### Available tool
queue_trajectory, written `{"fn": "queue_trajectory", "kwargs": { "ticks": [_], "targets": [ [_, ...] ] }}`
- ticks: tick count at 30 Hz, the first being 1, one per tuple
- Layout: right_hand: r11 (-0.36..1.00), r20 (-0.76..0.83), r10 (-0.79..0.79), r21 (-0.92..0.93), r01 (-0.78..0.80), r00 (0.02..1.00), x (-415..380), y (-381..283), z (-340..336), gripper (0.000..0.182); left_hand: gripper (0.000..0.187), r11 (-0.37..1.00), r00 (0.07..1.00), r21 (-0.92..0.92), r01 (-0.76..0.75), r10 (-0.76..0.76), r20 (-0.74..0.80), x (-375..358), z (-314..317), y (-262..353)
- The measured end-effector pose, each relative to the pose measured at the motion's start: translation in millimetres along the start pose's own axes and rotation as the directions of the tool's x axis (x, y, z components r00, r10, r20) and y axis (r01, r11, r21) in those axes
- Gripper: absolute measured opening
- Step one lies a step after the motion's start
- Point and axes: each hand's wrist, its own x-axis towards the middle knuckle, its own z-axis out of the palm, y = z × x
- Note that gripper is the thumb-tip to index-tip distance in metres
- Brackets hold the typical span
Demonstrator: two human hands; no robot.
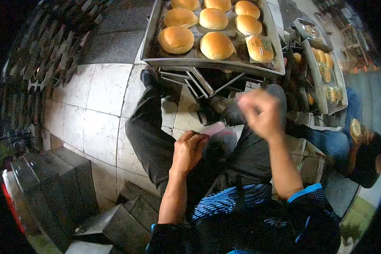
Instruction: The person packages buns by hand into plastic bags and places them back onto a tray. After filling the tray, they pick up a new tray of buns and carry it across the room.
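Observation:
My left hand (186, 151) is closed on the edge of a clear plastic bag (216, 128) above my lap. The bag looks thin and see-through, with pinkish printing. Raised above my right knee is my right hand (261, 113), its fingers curled but smeared by motion; whether anything is in them I cannot make out. In front of my knees, a metal tray (207, 65) holds several round golden buns (216, 45). At its near right corner lies a bun in a printed clear wrapper (259, 49).
A folding metal stand (201, 80) bears the tray. To the right, a second tray (340, 91) contains wrapped buns, and another person's hand holds a bun (355, 128). Dark metal boxes (55, 182) stand at the left on the tiled floor (101, 127).

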Motion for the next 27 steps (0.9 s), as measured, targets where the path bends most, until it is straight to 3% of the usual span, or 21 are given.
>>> {"fn": "queue_trajectory", "kwargs": {
  "ticks": [1,2,6,8,9,12,13,14,15,16,17,18,19,21,23,25,26,27],
  "targets": [
    [0.991,0.253,0.045,0.110,-0.075,0.966,-17.8,-7.6,14.6,0.010,0.012,1.000,1.000,0.022,-0.003,0.003,0.003,0.7,1.3,0.3],
    [0.987,0.347,0.057,0.119,-0.104,0.936,-37.1,-13.6,31.4,0.013,0.010,0.999,1.000,0.036,0.008,-0.007,-0.024,3.5,3.3,6.2],
    [0.983,0.369,0.043,0.150,-0.106,0.928,-63.8,-20.0,55.3,0.014,0.018,0.981,0.994,0.191,-0.047,0.065,-0.090,0.6,17.5,-4.5],
    [0.995,0.374,-0.016,0.096,-0.022,0.927,-58.1,-12.9,50.4,0.010,0.021,0.996,0.989,-0.042,0.077,-0.082,-0.123,-0.6,20.5,1.3],
    [0.994,0.238,-0.003,0.109,-0.023,0.971,-55.0,-14.5,45.7,0.008,0.023,0.978,0.981,-0.161,0.129,-0.150,-0.121,1.7,18.5,8.1],
    [0.997,-0.162,0.024,0.074,-0.013,0.987,-37.5,-20.8,24.0,0.007,0.021,0.998,0.998,-0.039,0.055,-0.057,-0.036,13.3,2.1,19.7],
    [0.979,-0.110,0.127,0.177,-0.106,0.986,-31.7,-24.3,12.5,0.010,0.018,1.000,1.000,-0.017,0.020,-0.020,-0.017,13.7,1.8,18.6],
    [0.971,0.031,0.066,0.226,-0.072,0.997,-26.3,-21.0,10.6,0.012,0.019,0.996,0.999,-0.092,0.007,-0.003,0.049,6.5,9.3,-8.1],
    [0.958,0.166,-0.003,0.282,-0.045,0.986,-22.4,-18.0,10.8,0.014,0.019,0.998,0.996,-0.012,0.058,-0.057,0.064,6.2,11.1,-5.9],
    [0.973,0.220,-0.104,0.222,0.054,0.970,-26.0,-15.9,20.9,0.016,0.018,0.992,0.991,0.071,0.104,-0.109,0.075,7.8,11.8,-1.2],
    [0.975,0.299,-0.067,0.223,-0.001,0.952,-36.6,-7.4,32.9,0.014,0.018,0.977,0.984,0.154,0.144,-0.158,0.083,8.7,13.7,1.1],
    [0.974,0.374,-0.033,0.218,-0.053,0.927,-49.8,3.0,46.5,0.013,0.024,0.980,0.987,0.126,0.154,-0.159,0.035,8.2,19.5,-2.4],
    [0.972,0.447,-0.001,0.209,-0.104,0.895,-52.7,3.2,54.0,0.011,0.027,0.987,0.987,0.045,0.154,-0.155,0.031,10.8,14.3,-0.6],
    [0.985,0.155,0.026,0.165,-0.052,0.988,-52.4,-7.4,57.0,0.011,0.033,0.977,0.986,-0.130,0.169,-0.168,0.018,11.8,3.2,10.9],
    [0.993,-0.064,0.057,0.112,-0.049,0.996,-36.0,-29.3,46.6,0.012,0.045,0.978,0.995,-0.182,0.101,-0.097,0.033,11.9,-5.9,0.5],
    [0.977,-0.183,0.120,0.194,-0.084,0.976,-17.4,-36.2,38.9,0.009,0.029,0.932,0.999,-0.361,0.027,-0.035,-0.016,7.2,-7.9,-25.2],
    [0.929,-0.202,0.222,0.340,-0.144,0.954,-9.0,-41.7,37.7,0.009,0.015,0.719,0.947,-0.658,0.223,-0.321,-0.031,-1.3,-11.9,-19.3],
    [0.912,-0.165,0.215,0.387,-0.138,0.962,-0.9,-48.3,32.3,0.012,0.013,0.558,0.903,-0.823,0.110,-0.402,-0.152,0.2,-9.8,-26.5]
  ]
}}
